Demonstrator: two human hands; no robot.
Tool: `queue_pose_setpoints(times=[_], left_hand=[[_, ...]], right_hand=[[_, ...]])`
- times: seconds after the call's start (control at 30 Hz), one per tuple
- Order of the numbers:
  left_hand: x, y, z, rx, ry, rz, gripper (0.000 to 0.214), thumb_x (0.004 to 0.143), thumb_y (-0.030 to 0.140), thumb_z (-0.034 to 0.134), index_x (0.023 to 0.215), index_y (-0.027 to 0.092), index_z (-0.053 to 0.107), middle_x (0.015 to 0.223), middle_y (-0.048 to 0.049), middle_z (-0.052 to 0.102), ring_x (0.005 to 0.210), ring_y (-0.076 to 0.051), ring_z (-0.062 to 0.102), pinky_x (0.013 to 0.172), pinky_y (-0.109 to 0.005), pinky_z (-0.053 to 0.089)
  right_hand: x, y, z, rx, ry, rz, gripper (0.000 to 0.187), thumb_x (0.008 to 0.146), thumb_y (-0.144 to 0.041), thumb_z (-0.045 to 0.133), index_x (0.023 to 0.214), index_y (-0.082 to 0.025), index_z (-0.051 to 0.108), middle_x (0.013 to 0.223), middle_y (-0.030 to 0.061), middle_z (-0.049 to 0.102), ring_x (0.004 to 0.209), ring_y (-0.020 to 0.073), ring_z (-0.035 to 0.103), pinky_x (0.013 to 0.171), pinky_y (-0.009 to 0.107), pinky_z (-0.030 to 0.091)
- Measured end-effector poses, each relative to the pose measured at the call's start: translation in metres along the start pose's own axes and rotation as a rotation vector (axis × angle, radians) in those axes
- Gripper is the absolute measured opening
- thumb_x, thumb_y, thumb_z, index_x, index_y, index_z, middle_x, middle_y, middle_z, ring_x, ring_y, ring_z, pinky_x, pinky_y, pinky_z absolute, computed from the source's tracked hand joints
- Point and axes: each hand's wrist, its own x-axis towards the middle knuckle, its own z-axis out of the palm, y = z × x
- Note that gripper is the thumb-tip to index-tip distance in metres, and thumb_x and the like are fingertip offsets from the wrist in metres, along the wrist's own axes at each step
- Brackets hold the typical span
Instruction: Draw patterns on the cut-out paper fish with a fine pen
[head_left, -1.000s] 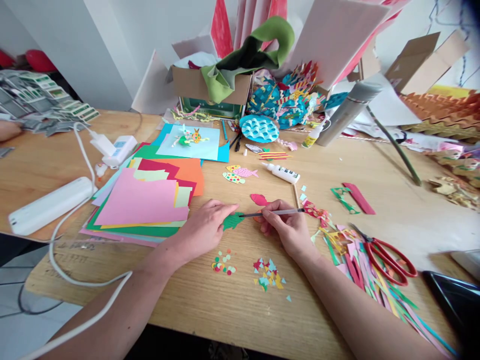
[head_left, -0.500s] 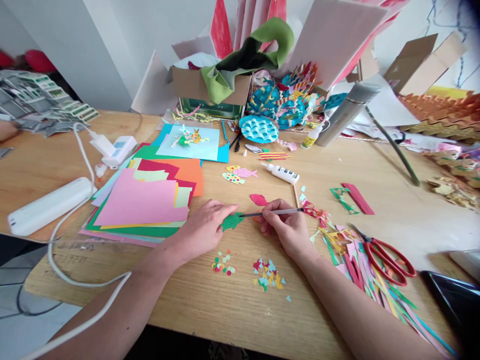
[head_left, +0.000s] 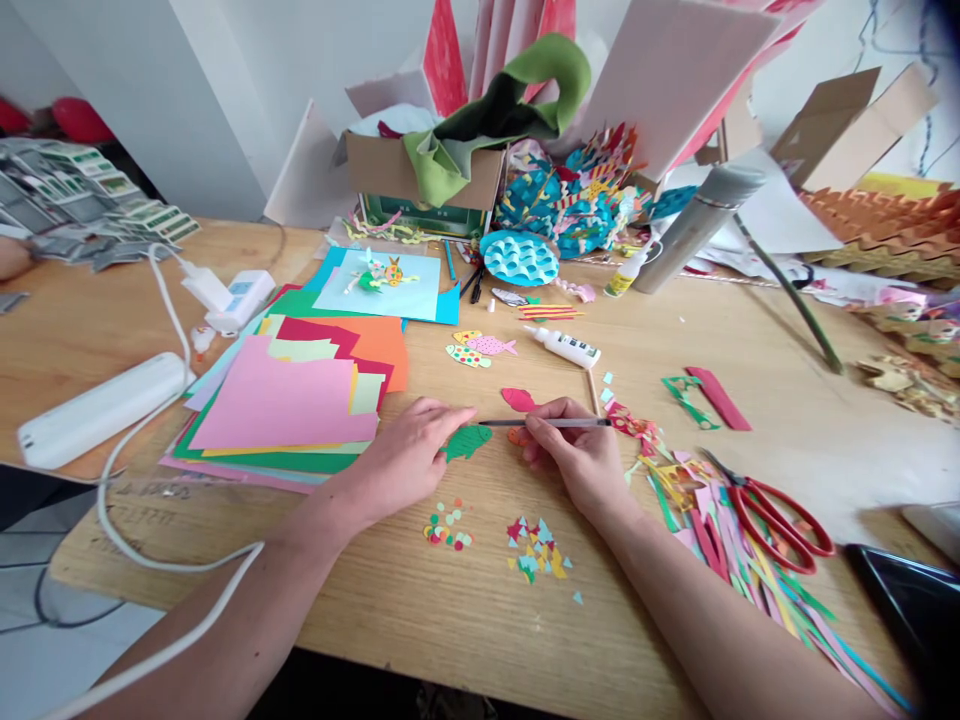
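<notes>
My left hand (head_left: 409,445) lies with fingers stretched out, its fingertips on the left end of a green paper fish (head_left: 469,443). My right hand (head_left: 576,455) pinches a slim pen (head_left: 504,424) between thumb and fingers, its tip pointing left at the fish's upper edge. Whether the tip touches the paper I cannot tell. Just beyond the pen is a red paper fish (head_left: 517,399); an orange paper piece (head_left: 516,437) is partly hidden by my right hand. Farther off lie a pink dotted fish (head_left: 491,345) and a white fish with coloured dots (head_left: 468,356).
Coloured paper sheets (head_left: 285,400) are stacked at left, beside a white power strip (head_left: 105,410). Small paper dots (head_left: 448,527) and triangles (head_left: 538,550) lie in front. Red-handled scissors (head_left: 776,520) rest on paper strips at right. A glue bottle (head_left: 568,347) lies beyond my right hand.
The pen's tip has shifted up from the green fish's head toward its upper edge, and the pen now lies more level. My left hand stays on the fish.
</notes>
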Motion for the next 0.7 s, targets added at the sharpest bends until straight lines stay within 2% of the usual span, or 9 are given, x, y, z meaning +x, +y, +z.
queue_pose_setpoints(times=[0.13, 0.33, 0.7], left_hand=[[0.0001, -0.0002, 0.0011, 0.002, 0.019, 0.01, 0.068, 0.072, -0.008, 0.048, 0.135, 0.02, 0.052, 0.131, -0.0068, 0.063, 0.125, -0.022, 0.053, 0.106, -0.042, 0.047], [0.0003, -0.0014, 0.0033, 0.012, 0.029, 0.008, 0.067, 0.073, -0.007, 0.051, 0.135, 0.018, 0.051, 0.13, -0.0079, 0.063, 0.124, -0.023, 0.053, 0.106, -0.043, 0.046], [-0.0001, -0.0015, 0.0019, 0.034, 0.022, 0.018, 0.064, 0.073, -0.007, 0.052, 0.132, 0.019, 0.054, 0.129, -0.0074, 0.064, 0.122, -0.023, 0.054, 0.105, -0.045, 0.047]], right_hand=[[-0.0019, 0.0019, 0.0011, 0.062, -0.045, 0.012, 0.034, 0.074, -0.048, 0.078, 0.078, -0.019, 0.061, 0.064, 0.0015, 0.067, 0.048, 0.013, 0.06, 0.043, 0.023, 0.049], [-0.0047, 0.0016, 0.0055, 0.015, -0.106, 0.031, 0.035, 0.075, -0.049, 0.077, 0.077, -0.019, 0.06, 0.056, 0.0, 0.063, 0.047, 0.0135, 0.058, 0.043, 0.023, 0.047], [-0.0022, -0.0038, -0.001, 0.031, -0.017, 0.047, 0.03, 0.073, -0.044, 0.075, 0.068, -0.021, 0.057, 0.052, -0.0019, 0.061, 0.041, 0.0113, 0.054, 0.04, 0.021, 0.043]])
